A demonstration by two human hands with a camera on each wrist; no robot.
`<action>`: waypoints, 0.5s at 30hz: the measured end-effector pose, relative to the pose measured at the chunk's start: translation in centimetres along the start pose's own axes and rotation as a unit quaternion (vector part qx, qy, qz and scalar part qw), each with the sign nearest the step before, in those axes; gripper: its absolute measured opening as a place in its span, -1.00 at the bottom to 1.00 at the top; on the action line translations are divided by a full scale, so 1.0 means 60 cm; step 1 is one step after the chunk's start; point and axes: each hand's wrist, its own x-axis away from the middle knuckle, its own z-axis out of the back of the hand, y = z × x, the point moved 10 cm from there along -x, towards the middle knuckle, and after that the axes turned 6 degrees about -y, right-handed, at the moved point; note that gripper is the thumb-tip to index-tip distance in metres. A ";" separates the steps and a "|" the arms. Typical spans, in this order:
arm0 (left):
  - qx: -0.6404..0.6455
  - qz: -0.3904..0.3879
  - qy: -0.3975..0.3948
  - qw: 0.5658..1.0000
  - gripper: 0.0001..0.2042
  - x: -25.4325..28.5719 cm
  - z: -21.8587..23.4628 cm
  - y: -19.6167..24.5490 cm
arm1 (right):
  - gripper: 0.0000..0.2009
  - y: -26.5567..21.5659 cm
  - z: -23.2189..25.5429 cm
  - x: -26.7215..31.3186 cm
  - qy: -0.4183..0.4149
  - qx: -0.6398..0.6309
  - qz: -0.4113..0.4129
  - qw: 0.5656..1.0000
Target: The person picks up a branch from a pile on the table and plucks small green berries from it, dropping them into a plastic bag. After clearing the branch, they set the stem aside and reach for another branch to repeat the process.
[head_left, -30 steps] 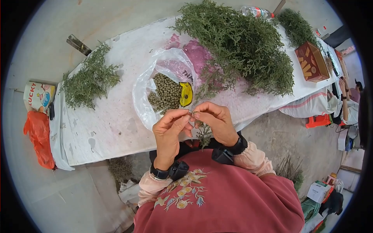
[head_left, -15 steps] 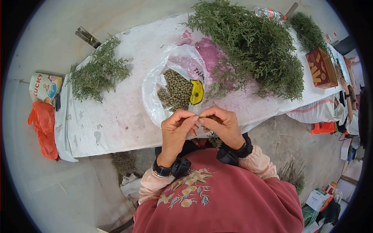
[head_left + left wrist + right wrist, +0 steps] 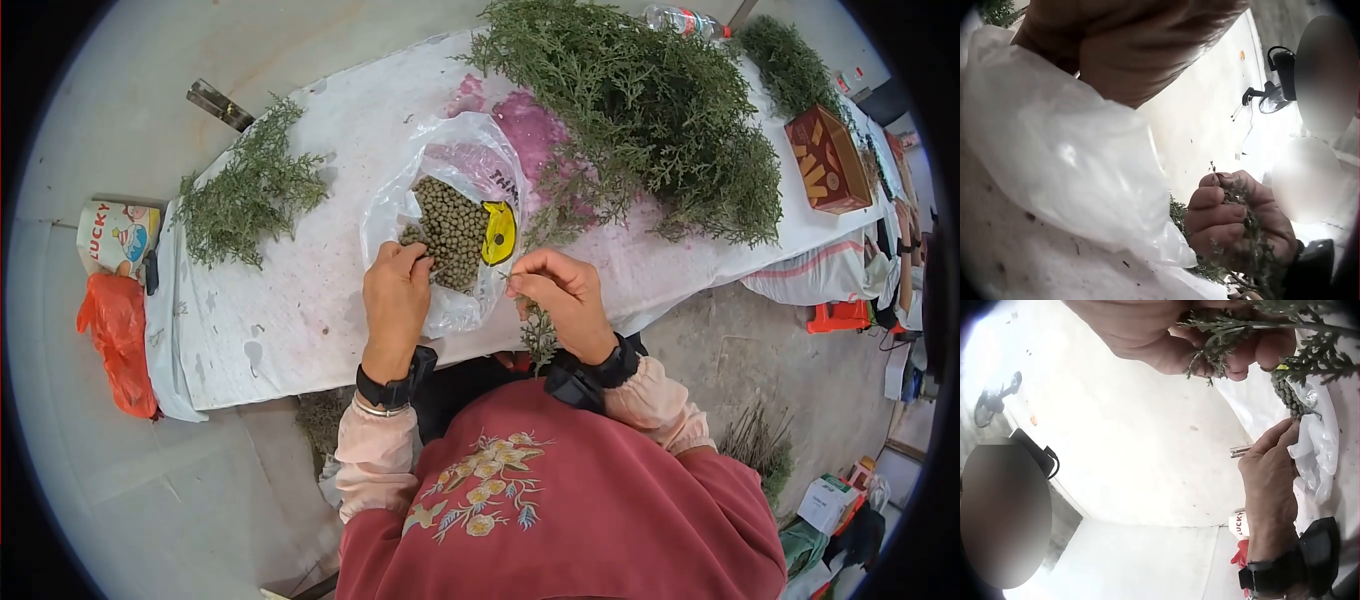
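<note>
Right fingers: We saw the right hand point(image 3: 567, 300) pinching a green sprig point(image 3: 539, 335) with its thumb and bent fingers. The leafy part hung down below the hand, by the front edge of the table point(image 3: 300, 320).
Left fingers: We saw the left hand point(image 3: 393, 305) with its fingers bent, reaching over the side of the clear bag point(image 3: 393, 185), right by the little round balls point(image 3: 455, 225). We could not tell if they held anything.
Clear bag: It sat on the table with its top wide open. The balls were heaped inside, and a yellow packet point(image 3: 499, 233) was next to them.
Green branches: We saw a big pile point(image 3: 640, 120) to the right of the bag and a smaller pile point(image 3: 250, 185) to the left.
Pink stain: It spread on the white cloth between the bag and the big pile.
Red box: The box point(image 3: 828, 165) was near the right end of the table, past the big pile.
Bottle: We saw it point(image 3: 685, 20) lying behind the big pile.
Orange-red bag: It point(image 3: 115, 340) hung by the left end of the table.
</note>
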 end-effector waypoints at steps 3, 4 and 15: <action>0.044 0.036 0.000 0.998 -0.88 0.005 0.000 -0.009 | -0.94 -0.003 0.000 -0.001 0.000 0.004 0.008 1.000; 0.065 0.055 0.001 0.996 -0.89 0.007 0.002 -0.014 | -0.94 -0.003 0.000 -0.001 0.000 0.005 0.007 1.000; 0.645 0.237 -0.066 0.723 -0.89 0.058 -0.035 0.020 | -0.95 -0.039 -0.040 -0.005 -0.005 0.044 0.028 0.999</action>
